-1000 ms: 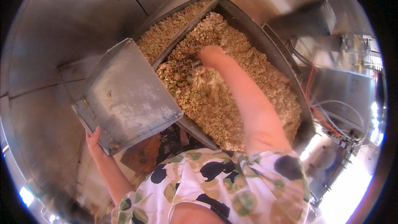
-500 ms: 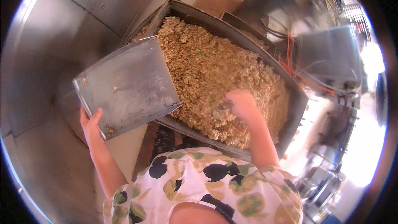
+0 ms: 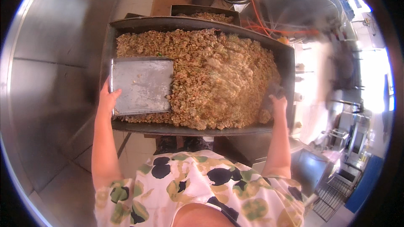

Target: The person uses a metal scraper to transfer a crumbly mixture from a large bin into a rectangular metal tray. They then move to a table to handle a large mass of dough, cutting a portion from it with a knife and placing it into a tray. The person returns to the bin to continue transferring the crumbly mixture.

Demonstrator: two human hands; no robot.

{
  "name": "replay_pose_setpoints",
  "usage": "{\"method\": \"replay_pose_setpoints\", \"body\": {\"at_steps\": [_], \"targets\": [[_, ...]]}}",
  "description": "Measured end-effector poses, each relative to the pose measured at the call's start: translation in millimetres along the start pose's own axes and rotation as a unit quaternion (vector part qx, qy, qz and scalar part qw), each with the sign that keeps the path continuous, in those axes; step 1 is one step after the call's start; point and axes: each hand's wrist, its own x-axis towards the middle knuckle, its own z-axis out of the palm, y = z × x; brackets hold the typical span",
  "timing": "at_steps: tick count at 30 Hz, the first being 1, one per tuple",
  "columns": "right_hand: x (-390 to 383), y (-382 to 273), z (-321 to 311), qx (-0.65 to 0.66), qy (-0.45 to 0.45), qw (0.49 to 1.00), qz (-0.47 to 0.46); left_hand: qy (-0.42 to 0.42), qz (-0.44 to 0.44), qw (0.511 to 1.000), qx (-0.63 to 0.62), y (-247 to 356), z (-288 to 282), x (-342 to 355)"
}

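Observation:
A deep dark metal trough (image 3: 202, 132) is heaped with a crumbly, light-brown, nut-like mix (image 3: 227, 71). My left hand (image 3: 108, 96) grips the left edge of a shallow grey metal tray (image 3: 143, 85), thumb on top. The tray lies level over the left part of the mix, its right edge against the heap and only a few crumbs on it. At the trough's right end, my right hand (image 3: 279, 101) is closed on a dark, flat, scraper-like tool (image 3: 269, 96). That tool is blurred and dips into the edge of the mix.
Behind the trough stands a smaller metal bin (image 3: 206, 15) with more mix. Orange cable (image 3: 269, 29) and hoses run beside a large metal housing (image 3: 301, 6) at the far right. A smooth metal surface (image 3: 54, 88) fills the left side. A wire rack (image 3: 330, 197) is at the lower right.
My view has turned, so the trough now looks level. The tray has moved rightward over the mix and levelled. My right hand has gone from mid-heap to the trough's right end.

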Motion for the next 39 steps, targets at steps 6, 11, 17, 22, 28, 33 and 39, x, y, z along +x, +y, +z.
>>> {"method": "replay_pose_setpoints", "body": {"at_steps": [6,11,17,22,28,33,39], "targets": [[7.2,62.9,57.7,0.231,-0.069,0.966,0.09,-0.038,-0.013,0.996,0.08,-55.5,4.0,35.7],[11.1,68.9,88.9,0.167,-0.049,0.972,0.16,-0.057,-0.04,0.993,0.094,-56.5,24.7,40.5],[21.5,53.7,129.9,0.137,-0.147,0.969,0.144,-0.059,-0.059,0.993,0.085,-44.3,48.1,27.5],[25.4,16.1,170.1,0.174,-0.223,0.953,0.111,-0.065,-0.013,0.995,0.07,-42.0,48.8,25.3],[-12.8,-23.5,207.4,0.16,-0.294,0.942,-0.025,-0.086,-0.06,0.992,0.073,-45.1,45.6,32.0],[-111.6,-133.4,232.1,-0.176,-0.238,0.943,-0.151,-0.05,-0.08,0.995,0.041,-53.0,43.3,31.7],[-172.6,-192.1,222.7,-0.202,-0.268,0.915,-0.225,-0.059,-0.124,0.99,0.021,-46.0,44.4,34.7]]}}
